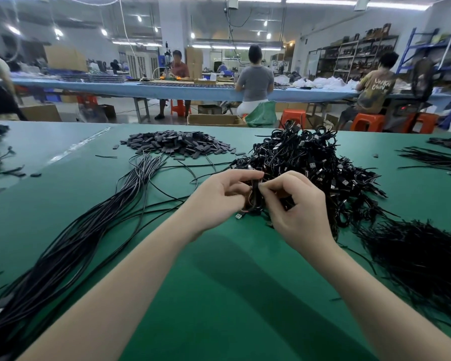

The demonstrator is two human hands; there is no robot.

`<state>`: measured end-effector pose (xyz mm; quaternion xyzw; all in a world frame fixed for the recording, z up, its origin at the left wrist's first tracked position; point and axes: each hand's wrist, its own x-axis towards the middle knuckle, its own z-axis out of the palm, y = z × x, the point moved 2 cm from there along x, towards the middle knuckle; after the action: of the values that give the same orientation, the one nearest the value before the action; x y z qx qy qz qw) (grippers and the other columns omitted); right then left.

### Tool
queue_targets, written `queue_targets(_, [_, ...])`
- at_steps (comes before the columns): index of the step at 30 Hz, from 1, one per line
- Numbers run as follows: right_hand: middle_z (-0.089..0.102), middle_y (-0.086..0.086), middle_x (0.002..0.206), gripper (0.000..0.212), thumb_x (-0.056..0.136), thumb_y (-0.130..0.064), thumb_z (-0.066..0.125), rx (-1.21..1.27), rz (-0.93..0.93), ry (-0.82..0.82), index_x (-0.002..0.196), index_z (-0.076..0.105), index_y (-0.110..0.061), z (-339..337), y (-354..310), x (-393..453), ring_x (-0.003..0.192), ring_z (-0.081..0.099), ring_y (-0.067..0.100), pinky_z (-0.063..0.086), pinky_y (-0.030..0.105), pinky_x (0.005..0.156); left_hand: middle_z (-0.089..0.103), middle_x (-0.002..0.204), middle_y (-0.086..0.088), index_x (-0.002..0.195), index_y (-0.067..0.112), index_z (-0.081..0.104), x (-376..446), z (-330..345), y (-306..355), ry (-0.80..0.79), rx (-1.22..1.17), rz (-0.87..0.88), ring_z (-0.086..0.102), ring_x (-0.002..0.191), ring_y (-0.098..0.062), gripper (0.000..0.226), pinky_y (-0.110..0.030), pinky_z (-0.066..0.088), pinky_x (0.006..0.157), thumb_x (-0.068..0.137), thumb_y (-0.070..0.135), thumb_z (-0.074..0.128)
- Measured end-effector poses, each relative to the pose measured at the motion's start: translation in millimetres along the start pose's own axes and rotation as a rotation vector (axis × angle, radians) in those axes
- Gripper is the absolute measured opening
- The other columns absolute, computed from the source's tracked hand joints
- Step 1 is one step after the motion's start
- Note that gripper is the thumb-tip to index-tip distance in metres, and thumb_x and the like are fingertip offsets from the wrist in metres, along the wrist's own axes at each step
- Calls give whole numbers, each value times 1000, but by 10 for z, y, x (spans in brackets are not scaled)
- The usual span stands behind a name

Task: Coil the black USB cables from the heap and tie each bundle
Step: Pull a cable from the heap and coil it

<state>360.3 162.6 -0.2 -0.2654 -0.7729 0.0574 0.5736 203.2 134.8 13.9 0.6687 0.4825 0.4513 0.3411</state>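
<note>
A worker's left hand (220, 198) and right hand (296, 204) meet over a green work table (219, 282), fingers curled and pinching a small coiled cable bundle (254, 198) between them, apparently at the tying step; the tie itself is too small to make out. A USB plug (238, 216) dangles from the bundle at the left hand's five o'clock. The risk from here: a slackened pinch could let the springy loops open before the tie is snug, or the loose plug could snag the pile of finished bundles (313, 165) touching the right hand at its twelve to two o'clock. The heap of uncoiled cables (84, 230) stretches away at the left hand's eight to nine o'clock, well apart. Loose black ties (427, 256) lie at the right hand's four o'clock; small dark tabs (177, 143) sit at eleven o'clock.
</note>
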Motion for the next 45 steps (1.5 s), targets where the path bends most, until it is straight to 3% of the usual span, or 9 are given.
queue_targets(4, [59,-1,74,9,83,4,67,20,2,1,79,67,-4,-17,-49,26,72,53,3,41,13,66,73,90,-2,107,39,70,16,-60,9,-5,108,109,69,84,-18,35,-39,57,81,81,16,75])
queue_targets(8, [59,-2,74,10,82,5,65,25,-32,34,80,67,-4,-54,-80,44,74,54,3,41,12,68,63,65,7,81,31,71,18,-40,28,87,147,57,54,60,-10,28,-27,46,62,77,58,67])
queue_targets(12, [59,3,74,9,82,7,67,-1,-88,43,80,68,-1,-40,-85,33,72,54,12,44,18,66,62,74,-9,82,3,67,-15,48,32,25,-145,-211,56,64,-17,52,-28,48,61,87,55,60])
queue_targets(19, [60,12,74,9,85,1,63,-164,-291,29,80,70,4,39,-106,-21,70,54,26,46,33,67,61,54,1,115,24,56,-27,-49,97,61,-377,-370,48,41,-7,23,-17,40,43,92,25,63])
queue_targets(23, [62,11,77,6,84,1,66,-186,-300,43,82,70,4,33,-140,-12,73,56,23,47,30,70,54,50,5,101,25,68,-31,-7,119,42,-538,-335,43,37,-4,30,-14,38,39,100,9,42])
queue_targets(30, [64,-18,88,17,87,-6,66,54,158,31,100,73,-15,-67,-82,97,86,62,-1,46,12,76,75,86,3,100,22,71,-36,-50,160,20,-402,-9,68,80,-6,32,-17,54,74,85,-5,64])
queue_targets(35, [69,-13,91,19,88,-6,65,71,203,5,101,74,-17,-9,-141,62,89,65,-1,48,13,79,73,79,9,85,24,74,24,-78,79,297,-168,82,63,72,-2,7,-13,49,69,79,21,77])
queue_targets(41, [69,-16,76,9,86,-13,70,115,280,12,88,75,-19,-28,-118,60,68,61,-2,41,7,62,68,70,19,88,28,63,13,-101,82,323,83,153,59,60,5,16,-6,42,58,82,39,73])
queue_targets(45, [69,-3,82,12,84,1,67,-62,-34,35,87,73,-8,-34,-180,62,78,63,9,48,18,73,67,69,-4,131,27,42,10,-36,70,298,-183,-110,56,55,-6,54,-21,50,56,85,37,70])
